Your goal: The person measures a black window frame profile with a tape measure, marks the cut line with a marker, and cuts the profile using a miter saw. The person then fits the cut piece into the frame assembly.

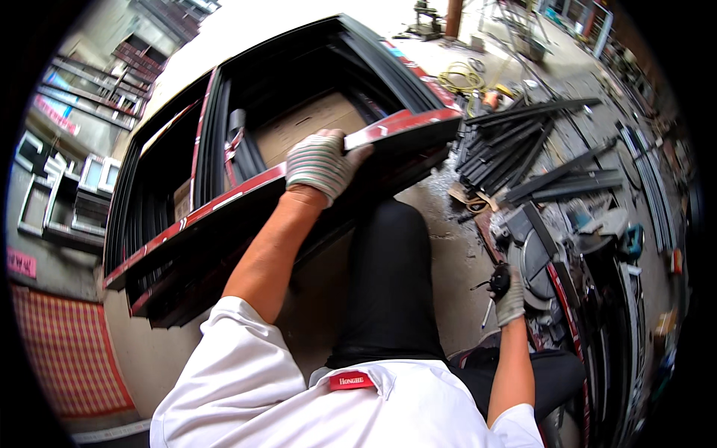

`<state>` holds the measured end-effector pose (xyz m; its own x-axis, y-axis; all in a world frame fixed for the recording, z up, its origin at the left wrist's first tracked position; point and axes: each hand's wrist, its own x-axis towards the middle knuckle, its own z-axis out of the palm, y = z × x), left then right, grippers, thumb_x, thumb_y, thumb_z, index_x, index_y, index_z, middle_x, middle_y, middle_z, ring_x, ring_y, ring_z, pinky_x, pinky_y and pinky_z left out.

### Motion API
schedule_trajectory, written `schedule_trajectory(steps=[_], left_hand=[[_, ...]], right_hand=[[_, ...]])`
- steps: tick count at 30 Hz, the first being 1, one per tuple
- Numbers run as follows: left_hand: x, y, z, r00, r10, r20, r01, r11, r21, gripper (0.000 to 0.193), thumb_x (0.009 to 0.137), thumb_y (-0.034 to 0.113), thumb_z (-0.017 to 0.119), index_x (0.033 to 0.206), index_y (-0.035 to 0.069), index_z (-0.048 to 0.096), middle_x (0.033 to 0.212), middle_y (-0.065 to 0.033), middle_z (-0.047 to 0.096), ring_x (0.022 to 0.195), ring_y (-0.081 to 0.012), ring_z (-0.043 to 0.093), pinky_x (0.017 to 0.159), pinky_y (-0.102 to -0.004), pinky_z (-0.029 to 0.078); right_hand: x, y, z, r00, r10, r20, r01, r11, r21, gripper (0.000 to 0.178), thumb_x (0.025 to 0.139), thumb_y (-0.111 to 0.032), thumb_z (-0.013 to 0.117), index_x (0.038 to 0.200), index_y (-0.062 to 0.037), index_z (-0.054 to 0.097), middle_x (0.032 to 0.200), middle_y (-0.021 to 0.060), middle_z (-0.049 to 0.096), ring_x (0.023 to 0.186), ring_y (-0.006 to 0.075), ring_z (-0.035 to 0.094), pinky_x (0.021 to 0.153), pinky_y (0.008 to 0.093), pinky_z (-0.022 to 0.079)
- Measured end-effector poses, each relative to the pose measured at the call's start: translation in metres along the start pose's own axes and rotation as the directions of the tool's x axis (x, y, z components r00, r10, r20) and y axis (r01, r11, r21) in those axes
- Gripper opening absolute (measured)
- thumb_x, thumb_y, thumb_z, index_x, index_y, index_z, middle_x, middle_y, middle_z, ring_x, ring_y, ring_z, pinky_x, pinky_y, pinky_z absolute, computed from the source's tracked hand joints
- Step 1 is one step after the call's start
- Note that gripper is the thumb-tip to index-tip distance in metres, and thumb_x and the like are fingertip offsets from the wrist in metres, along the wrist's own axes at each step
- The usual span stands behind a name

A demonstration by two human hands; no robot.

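In a striped knit glove, my left hand (321,164) is closed over the near edge of a stack of dark metal window frames (403,134), its thumb stretched along the edge. Red and white film covers parts of that edge. My right hand (511,300), gloved too, is lowered at my right side. Its fingers are closed around a small black rounded object (499,278) with a thin piece sticking out; its exact kind is unclear. Just beside that hand is a grey cutting machine with a round base (536,265).
Dark metal profiles (511,142) lie piled on the floor at the right. Behind them is a coiled yellow hose (461,77). A cardboard sheet (310,123) shows inside the frames. White frames (63,198) and a red checked cloth (71,351) are at the left.
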<state>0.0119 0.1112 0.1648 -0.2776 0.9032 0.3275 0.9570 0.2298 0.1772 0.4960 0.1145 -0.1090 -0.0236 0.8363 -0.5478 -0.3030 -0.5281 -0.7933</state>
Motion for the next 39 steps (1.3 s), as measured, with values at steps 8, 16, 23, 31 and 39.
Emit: schedule_trajectory(steps=[8,16,23,31,39], left_hand=[[-0.037,-0.018,0.005,0.977,0.142,-0.160,-0.151,0.987,-0.047,0.055,0.089,0.057,0.075,0.103,0.004,0.073,0.095,-0.0181,0.073,0.088,-0.0378,0.072,0.078,-0.0480,0.058],[-0.040,-0.022,0.011,0.962,0.164,-0.218,-0.197,0.971,-0.138,0.058,0.092,0.054,0.073,0.106,-0.002,0.072,0.094,-0.0211,0.072,0.089,-0.0375,0.070,0.083,-0.0476,0.056],[-0.043,-0.021,0.009,0.952,0.163,-0.259,-0.210,0.963,-0.167,0.055,0.092,0.051,0.073,0.105,-0.002,0.072,0.095,-0.0204,0.072,0.091,-0.0376,0.070,0.084,-0.0476,0.056],[-0.045,-0.020,0.003,0.958,0.145,-0.249,-0.199,0.958,-0.206,0.050,0.093,0.046,0.074,0.108,-0.001,0.072,0.104,-0.0206,0.074,0.096,-0.0384,0.071,0.086,-0.0472,0.057],[-0.044,-0.017,-0.001,0.967,0.136,-0.217,-0.179,0.964,-0.196,0.040,0.096,0.042,0.072,0.108,0.004,0.073,0.096,-0.0177,0.072,0.089,-0.0366,0.071,0.078,-0.0452,0.058]], right_hand=[[-0.081,-0.108,0.122,0.937,-0.197,0.290,0.193,0.980,0.044,0.063,0.101,-0.061,0.062,0.127,-0.0041,0.067,0.098,0.0065,0.074,0.069,0.0152,0.067,0.053,0.0240,0.050],[-0.128,-0.151,0.223,0.779,-0.314,0.542,0.461,0.873,-0.157,0.064,0.096,-0.058,0.068,0.129,-0.0035,0.064,0.105,0.0048,0.072,0.094,0.0136,0.068,0.081,0.0280,0.055],[-0.127,-0.168,0.281,0.666,-0.303,0.682,0.607,0.751,-0.259,0.059,0.096,-0.048,0.071,0.131,-0.0011,0.064,0.102,0.0020,0.069,0.091,0.0098,0.063,0.083,0.0257,0.051],[-0.128,-0.164,0.300,0.587,-0.230,0.776,0.706,0.614,-0.352,0.043,0.097,-0.028,0.072,0.131,-0.0020,0.066,0.103,0.0000,0.065,0.090,0.0065,0.057,0.082,0.0238,0.050],[-0.115,-0.175,0.314,0.508,-0.134,0.851,0.751,0.552,-0.362,0.039,0.095,-0.019,0.068,0.129,-0.0019,0.063,0.098,0.0007,0.065,0.081,0.0045,0.057,0.075,0.0234,0.052]])
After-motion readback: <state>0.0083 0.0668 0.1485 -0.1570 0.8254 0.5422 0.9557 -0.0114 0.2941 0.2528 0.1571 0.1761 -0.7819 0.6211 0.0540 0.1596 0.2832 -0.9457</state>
